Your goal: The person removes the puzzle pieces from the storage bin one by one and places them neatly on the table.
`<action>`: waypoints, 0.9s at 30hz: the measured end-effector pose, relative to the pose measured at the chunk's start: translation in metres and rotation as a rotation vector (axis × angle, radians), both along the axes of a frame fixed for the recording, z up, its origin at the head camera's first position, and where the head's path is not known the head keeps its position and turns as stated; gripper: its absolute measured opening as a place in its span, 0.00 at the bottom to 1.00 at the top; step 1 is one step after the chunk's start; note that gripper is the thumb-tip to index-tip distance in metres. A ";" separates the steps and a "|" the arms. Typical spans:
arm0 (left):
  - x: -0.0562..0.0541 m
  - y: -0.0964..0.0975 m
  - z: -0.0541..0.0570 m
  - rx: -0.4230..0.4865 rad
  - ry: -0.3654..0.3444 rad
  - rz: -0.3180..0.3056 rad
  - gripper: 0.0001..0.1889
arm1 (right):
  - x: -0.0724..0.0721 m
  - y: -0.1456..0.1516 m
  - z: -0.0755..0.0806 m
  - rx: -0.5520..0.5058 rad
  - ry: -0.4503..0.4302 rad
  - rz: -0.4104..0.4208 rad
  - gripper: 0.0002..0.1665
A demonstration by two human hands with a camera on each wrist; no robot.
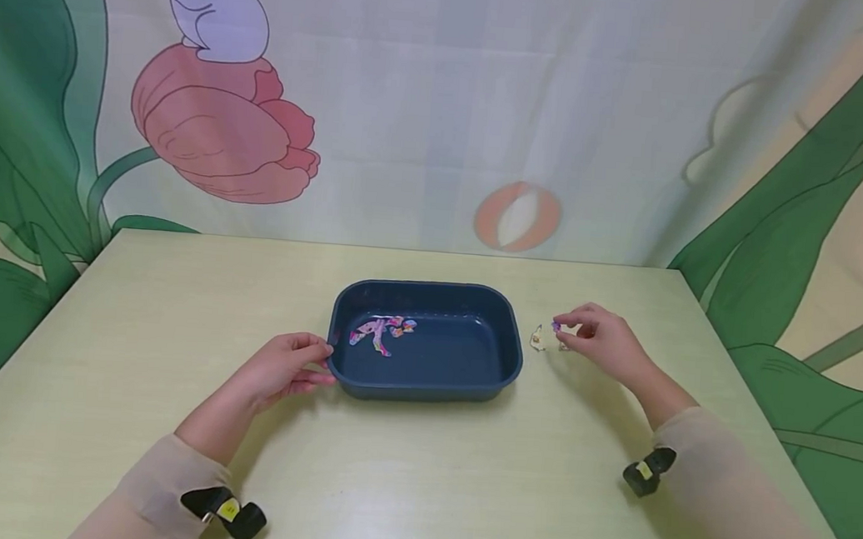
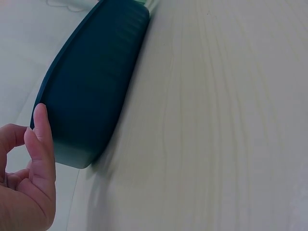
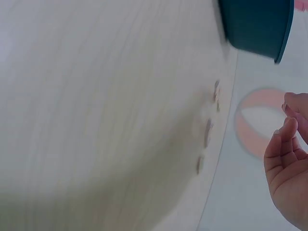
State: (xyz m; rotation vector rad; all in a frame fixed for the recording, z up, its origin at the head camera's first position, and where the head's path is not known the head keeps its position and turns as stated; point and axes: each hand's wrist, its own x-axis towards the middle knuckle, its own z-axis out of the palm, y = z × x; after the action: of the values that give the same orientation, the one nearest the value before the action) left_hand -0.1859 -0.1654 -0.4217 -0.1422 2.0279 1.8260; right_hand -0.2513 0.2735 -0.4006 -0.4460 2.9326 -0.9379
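Note:
A dark blue rectangular basin stands on the table, with small shiny multicoloured pieces lying flat inside its left part. My left hand holds the basin's left end, thumb at the rim and fingers against the outer wall. To the right of the basin, my right hand pinches a small purple piece between thumb and fingertips, above the table. Its exact kind cannot be made out. Several small pieces lie on the table under this hand, partly hidden by it in the head view.
The pale wood-grain table ends at a straight back edge. Behind it hangs a printed cloth with a pink flower and green leaves. Black wrist cameras sit on both sleeves.

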 end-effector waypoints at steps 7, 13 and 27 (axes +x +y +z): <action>0.001 0.000 0.000 -0.004 0.002 -0.007 0.18 | -0.002 0.023 -0.004 0.027 -0.047 -0.078 0.17; 0.000 0.000 0.000 0.009 0.003 -0.007 0.17 | -0.002 0.039 -0.010 0.029 -0.111 -0.161 0.19; -0.001 0.000 0.003 0.019 0.010 -0.012 0.18 | -0.017 0.061 -0.027 0.094 -0.259 -0.244 0.21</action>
State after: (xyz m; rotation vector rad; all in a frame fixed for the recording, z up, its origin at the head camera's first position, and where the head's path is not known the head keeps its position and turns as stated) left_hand -0.1867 -0.1658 -0.4190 -0.1154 2.0137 1.8416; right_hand -0.2680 0.3343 -0.4275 0.0383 2.8152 -0.8033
